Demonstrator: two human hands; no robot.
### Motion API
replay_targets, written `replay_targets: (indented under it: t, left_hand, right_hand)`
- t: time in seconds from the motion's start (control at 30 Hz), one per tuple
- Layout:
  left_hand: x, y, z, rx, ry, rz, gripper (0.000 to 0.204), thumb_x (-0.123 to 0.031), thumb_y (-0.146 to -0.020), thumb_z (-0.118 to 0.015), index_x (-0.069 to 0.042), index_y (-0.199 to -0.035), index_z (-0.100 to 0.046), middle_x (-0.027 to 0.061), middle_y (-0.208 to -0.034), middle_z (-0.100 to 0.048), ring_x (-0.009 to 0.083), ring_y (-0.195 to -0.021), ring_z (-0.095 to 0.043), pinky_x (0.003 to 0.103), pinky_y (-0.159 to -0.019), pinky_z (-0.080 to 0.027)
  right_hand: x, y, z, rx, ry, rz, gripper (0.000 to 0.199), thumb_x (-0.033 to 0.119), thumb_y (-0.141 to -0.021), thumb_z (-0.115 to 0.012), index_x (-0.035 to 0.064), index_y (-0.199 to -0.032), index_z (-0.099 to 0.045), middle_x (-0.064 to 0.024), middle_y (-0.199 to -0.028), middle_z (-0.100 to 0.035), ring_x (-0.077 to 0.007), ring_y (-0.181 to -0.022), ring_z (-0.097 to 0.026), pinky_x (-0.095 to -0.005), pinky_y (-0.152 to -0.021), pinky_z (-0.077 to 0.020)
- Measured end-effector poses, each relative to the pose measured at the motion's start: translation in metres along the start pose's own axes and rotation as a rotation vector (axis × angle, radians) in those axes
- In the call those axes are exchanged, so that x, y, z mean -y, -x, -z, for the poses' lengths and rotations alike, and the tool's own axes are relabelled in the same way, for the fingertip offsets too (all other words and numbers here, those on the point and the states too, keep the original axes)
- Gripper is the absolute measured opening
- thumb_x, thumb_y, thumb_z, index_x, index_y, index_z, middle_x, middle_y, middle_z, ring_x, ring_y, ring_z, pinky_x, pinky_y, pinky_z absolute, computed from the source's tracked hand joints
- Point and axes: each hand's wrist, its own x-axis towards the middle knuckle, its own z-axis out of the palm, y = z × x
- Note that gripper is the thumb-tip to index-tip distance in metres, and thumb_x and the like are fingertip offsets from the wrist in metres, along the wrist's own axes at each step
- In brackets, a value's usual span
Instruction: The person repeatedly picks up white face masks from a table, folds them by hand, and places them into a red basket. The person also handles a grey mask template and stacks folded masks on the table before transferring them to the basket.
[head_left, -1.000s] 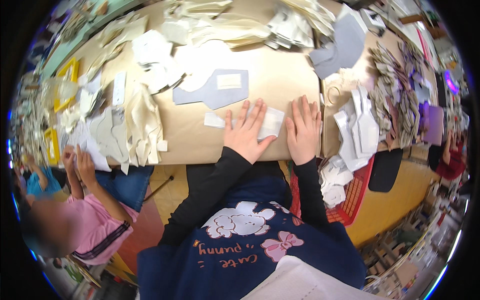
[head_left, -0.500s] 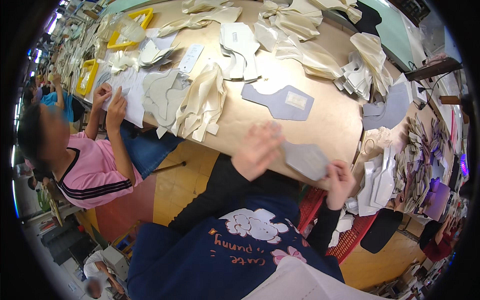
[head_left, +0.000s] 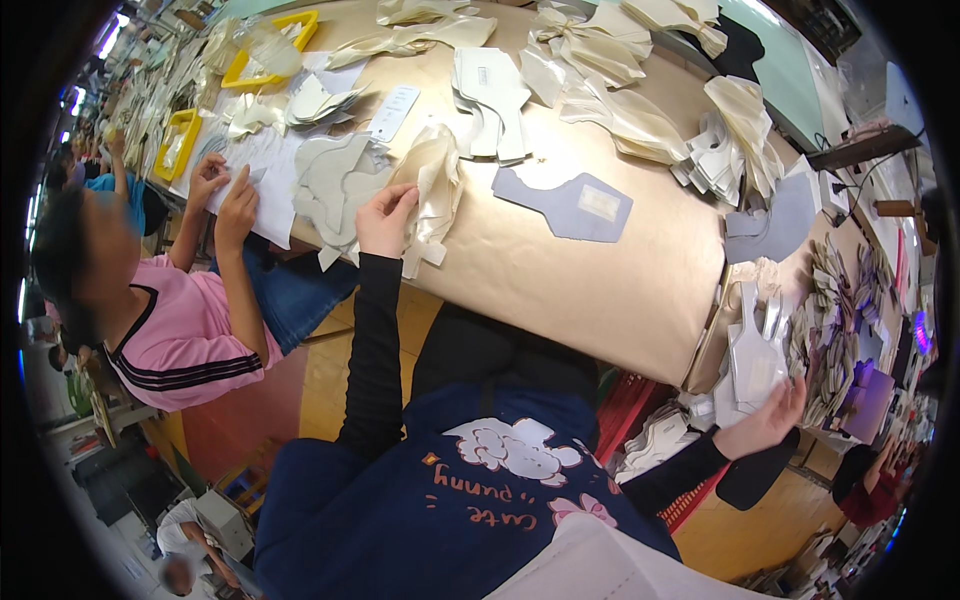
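1. While both arms are extending to opposite sides, my left hand (head_left: 385,222) is lying at the left edge of the cream sheets (head_left: 437,170).
2. Thumb and fingertips of that hand are drawing together in a pinch; I cannot tell whether a sheet is sitting between them.
3. At the other side, my right hand (head_left: 765,420) is holding a loosely open posture, fingers extending upward; I cannot tell whether it is touching the stack of pale panels (head_left: 757,358) just beside it.
4. Between my hands, one grey-blue bottle-shaped panel (head_left: 563,206) is lying flat on the brown tabletop (head_left: 590,290), its wide end pointing right and bearing a pale rectangular patch.
5. Left of the cream sheets, overlapping light-grey cut pieces (head_left: 335,185) are lying near the table edge.
6. Beyond, a stack of white panels (head_left: 490,95) is resting beside a narrow white card (head_left: 395,113).
7. Below the tabletop, near my right forearm, a red basket (head_left: 622,405) is holding white offcut-like pieces (head_left: 655,440).
8. To my left, a co-worker in a pink shirt (head_left: 190,330) is holding a small grey piece (head_left: 257,175) over white paper.
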Motion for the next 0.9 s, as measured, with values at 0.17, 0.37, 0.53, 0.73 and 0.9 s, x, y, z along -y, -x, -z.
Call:
replay_targets:
  t: [0.17,0.37,0.53,0.73,0.9]
  left_hand:
    - [0.009,0.0,-0.008,0.074,0.169,0.046,0.022,-0.01,-0.092,-0.073,0.004,-0.109,-0.073,0.0057,-0.089,-0.074,0.0089,-0.081,-0.067,0.023,-0.075,-0.052]
    - [0.007,0.005,-0.013,0.023,-0.009,-0.028,0.021,-0.009,-0.091,-0.073,0.003,-0.108,-0.074,0.006,-0.089,-0.075,0.0087,-0.079,-0.068,0.023,-0.074,-0.052]
    - [0.0,0.008,-0.017,0.002,-0.009,-0.041,0.019,-0.008,-0.09,-0.074,0.002,-0.106,-0.075,0.007,-0.089,-0.076,0.0089,-0.078,-0.067,0.024,-0.073,-0.053]
    - [-0.011,0.014,-0.023,-0.033,-0.179,-0.125,0.015,-0.012,-0.089,-0.074,0.0,-0.099,-0.076,0.0065,-0.081,-0.071,0.0112,-0.071,-0.064,0.027,-0.067,-0.051]
    - [-0.021,0.016,-0.029,-0.023,-0.362,-0.221,0.02,-0.012,-0.09,-0.074,-0.001,-0.106,-0.074,0.0057,-0.081,-0.069,0.0103,-0.072,-0.064,0.026,-0.067,-0.05]
  right_hand:
    - [0.066,0.057,-0.078,0.419,-0.27,-0.025,0.024,0.0,-0.094,-0.061,-0.0024,-0.118,-0.066,-0.0138,-0.12,-0.066,-0.0231,-0.112,-0.062,-0.0342,-0.101,-0.0468]
    - [0.151,0.123,-0.158,0.97,-0.633,0.529,0.022,0.003,-0.087,-0.068,0.0029,-0.109,-0.069,-0.0154,-0.111,-0.068,-0.0341,-0.102,-0.065,-0.0399,-0.09,-0.0515]
    - [0.158,0.181,-0.286,0.905,-0.479,0.73,0.024,0.008,-0.089,-0.068,0.005,-0.113,-0.069,-0.0138,-0.118,-0.065,-0.0348,-0.107,-0.063,-0.0424,-0.092,-0.051]
    - [0.122,0.202,-0.324,1.044,-0.499,0.425,0.026,0.009,-0.092,-0.067,0.0047,-0.117,-0.068,-0.0165,-0.12,-0.064,-0.0357,-0.109,-0.063,-0.0403,-0.092,-0.0511]
    - [0.118,0.201,-0.322,1.069,-0.518,0.427,0.026,0.008,-0.092,-0.066,0.0029,-0.118,-0.067,-0.0173,-0.118,-0.064,-0.0359,-0.107,-0.063,-0.0401,-0.091,-0.0514]
